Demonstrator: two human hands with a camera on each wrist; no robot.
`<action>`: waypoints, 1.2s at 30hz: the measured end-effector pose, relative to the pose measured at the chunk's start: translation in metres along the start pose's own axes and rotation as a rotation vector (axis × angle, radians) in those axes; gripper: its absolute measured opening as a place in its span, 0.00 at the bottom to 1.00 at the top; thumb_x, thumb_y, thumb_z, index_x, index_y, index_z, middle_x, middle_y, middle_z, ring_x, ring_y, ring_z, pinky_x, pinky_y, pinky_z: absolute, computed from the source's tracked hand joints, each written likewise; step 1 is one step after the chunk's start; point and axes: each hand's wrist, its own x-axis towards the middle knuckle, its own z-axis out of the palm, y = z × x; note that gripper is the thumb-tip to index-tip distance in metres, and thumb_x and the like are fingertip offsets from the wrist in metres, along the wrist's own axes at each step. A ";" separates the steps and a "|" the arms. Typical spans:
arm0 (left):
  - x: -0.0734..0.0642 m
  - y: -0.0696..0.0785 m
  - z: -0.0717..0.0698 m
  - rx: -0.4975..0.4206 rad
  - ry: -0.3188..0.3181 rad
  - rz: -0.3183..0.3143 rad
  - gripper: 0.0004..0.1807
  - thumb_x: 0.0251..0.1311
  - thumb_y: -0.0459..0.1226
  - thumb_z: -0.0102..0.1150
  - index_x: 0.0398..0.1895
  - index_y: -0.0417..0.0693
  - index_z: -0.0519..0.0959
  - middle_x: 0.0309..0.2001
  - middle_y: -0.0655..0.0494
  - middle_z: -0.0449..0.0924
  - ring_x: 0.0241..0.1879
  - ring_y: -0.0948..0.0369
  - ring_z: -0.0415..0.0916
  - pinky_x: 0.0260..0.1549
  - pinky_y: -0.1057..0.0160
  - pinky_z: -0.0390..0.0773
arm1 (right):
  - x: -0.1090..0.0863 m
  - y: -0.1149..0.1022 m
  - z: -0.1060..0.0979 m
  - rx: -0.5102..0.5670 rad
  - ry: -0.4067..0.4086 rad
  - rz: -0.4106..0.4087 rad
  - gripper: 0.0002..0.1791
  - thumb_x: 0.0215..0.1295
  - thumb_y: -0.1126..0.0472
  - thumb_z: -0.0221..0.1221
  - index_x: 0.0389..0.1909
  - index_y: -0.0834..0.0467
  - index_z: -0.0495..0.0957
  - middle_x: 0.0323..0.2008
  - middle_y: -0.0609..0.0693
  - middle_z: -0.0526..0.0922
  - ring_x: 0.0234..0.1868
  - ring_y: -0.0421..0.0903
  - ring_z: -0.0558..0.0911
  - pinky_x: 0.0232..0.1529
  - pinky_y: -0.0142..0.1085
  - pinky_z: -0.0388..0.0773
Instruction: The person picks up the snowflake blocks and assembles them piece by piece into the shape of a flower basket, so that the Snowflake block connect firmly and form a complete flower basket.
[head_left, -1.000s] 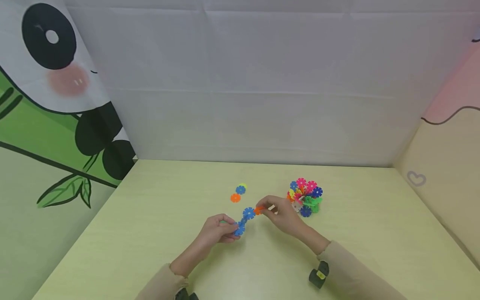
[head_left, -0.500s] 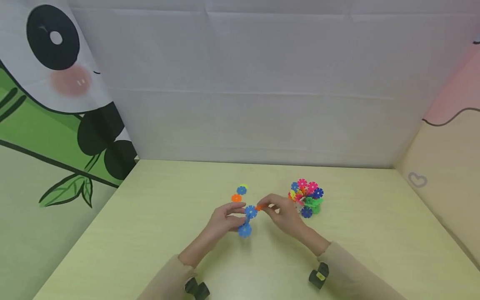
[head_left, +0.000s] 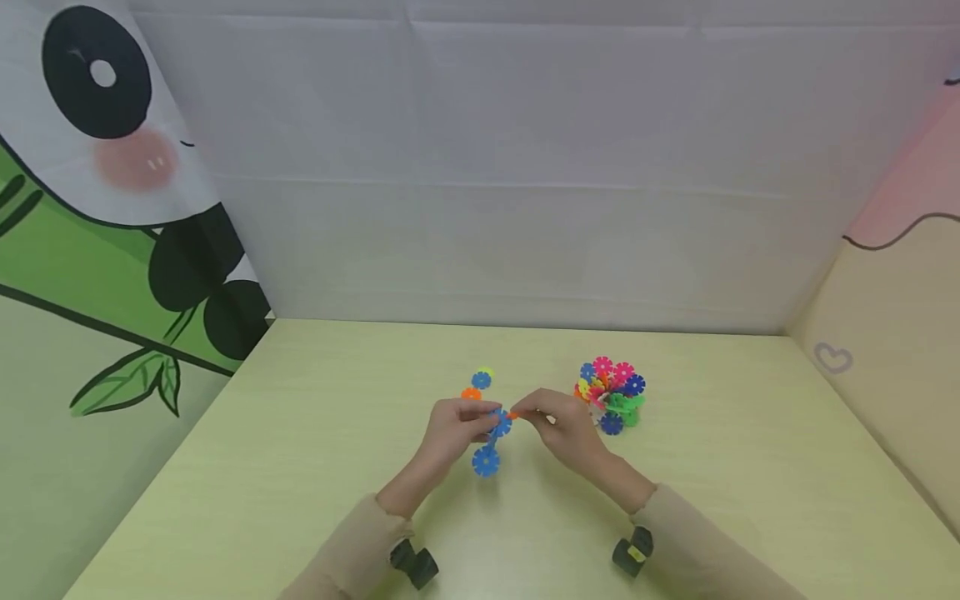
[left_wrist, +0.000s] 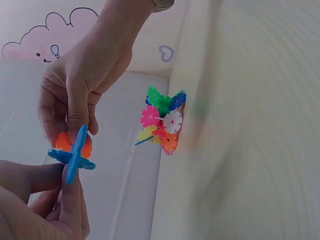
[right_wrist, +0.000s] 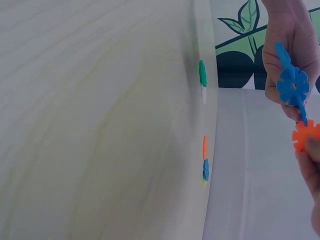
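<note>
My left hand (head_left: 457, 427) pinches the upper end of a short chain of blue notched snowflake discs (head_left: 486, 461) between thumb and fingers. The chain hangs above the table, its lowest disc facing the head camera. Close on the right, my right hand (head_left: 566, 425) pinches an orange snowflake disc (right_wrist: 305, 134) by its edge. In the right wrist view the orange disc meets the edge of the end blue disc (right_wrist: 302, 111); how deeply their slots engage, I cannot tell. Fingers cover part of both discs in the head view.
Behind my left hand lie a loose orange disc (head_left: 471, 393), a blue disc (head_left: 482, 380) and a yellow disc (head_left: 487, 370). A multicoloured pile of discs (head_left: 611, 396) is beyond my right hand. Green (right_wrist: 202, 72) and white discs (right_wrist: 203, 95) show in the right wrist view.
My left hand has shifted its grip from the chain's lower part to its upper disc, moving slightly right and away. The right hand stays nearly in place with the orange disc.
</note>
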 end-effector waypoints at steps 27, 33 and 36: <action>0.001 -0.003 -0.013 0.036 -0.090 -0.057 0.13 0.64 0.30 0.60 0.48 0.30 0.82 0.44 0.37 0.86 0.38 0.59 0.87 0.44 0.56 0.87 | 0.011 -0.005 -0.009 0.141 -0.262 0.179 0.05 0.58 0.72 0.66 0.35 0.62 0.86 0.33 0.54 0.89 0.36 0.48 0.88 0.37 0.27 0.85; 0.008 -0.011 -0.032 0.033 -0.017 -0.100 0.13 0.65 0.30 0.59 0.49 0.30 0.81 0.44 0.39 0.86 0.38 0.60 0.86 0.45 0.55 0.87 | 0.019 0.001 0.002 0.182 -0.315 0.424 0.08 0.62 0.66 0.64 0.42 0.64 0.84 0.41 0.58 0.89 0.42 0.52 0.87 0.40 0.30 0.85; 0.007 -0.015 -0.048 0.017 0.036 -0.124 0.14 0.66 0.31 0.58 0.50 0.31 0.80 0.45 0.41 0.86 0.38 0.62 0.85 0.46 0.56 0.86 | 0.024 0.004 0.016 0.172 -0.367 0.511 0.10 0.63 0.65 0.64 0.44 0.65 0.83 0.41 0.58 0.88 0.41 0.50 0.86 0.38 0.27 0.83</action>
